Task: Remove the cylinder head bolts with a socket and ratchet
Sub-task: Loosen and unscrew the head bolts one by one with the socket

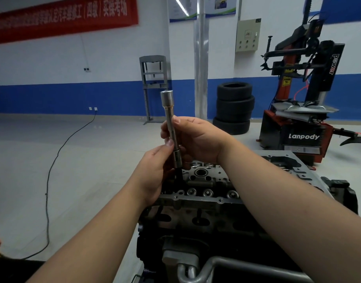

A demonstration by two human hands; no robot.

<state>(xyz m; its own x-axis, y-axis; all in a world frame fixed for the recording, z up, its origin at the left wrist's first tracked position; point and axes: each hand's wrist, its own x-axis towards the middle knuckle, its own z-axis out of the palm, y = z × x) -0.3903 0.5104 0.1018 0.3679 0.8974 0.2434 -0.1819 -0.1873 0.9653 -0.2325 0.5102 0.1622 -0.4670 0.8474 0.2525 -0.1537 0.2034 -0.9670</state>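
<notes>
A long chrome extension bar (pixel 169 121) with a socket at each end stands nearly upright above the grey cylinder head (pixel 206 190). My right hand (pixel 198 137) curls round the bar's middle from the right. My left hand (pixel 155 172) grips its lower end, thumb pressed against the shaft. The lower socket (pixel 178 159) hangs just over the head's far left corner, its dark tip partly hidden by my left hand. Round valve recesses and bolt holes line the head's top. No ratchet handle is visible.
The engine sits on a stand with a metal frame (pixel 226 266) in front. A stack of tyres (pixel 233 107) and a red tyre changer (pixel 302 123) stand behind on the right. A black cable (pixel 51 180) runs across the floor at left. A grey press frame (pixel 154 86) stands by the wall.
</notes>
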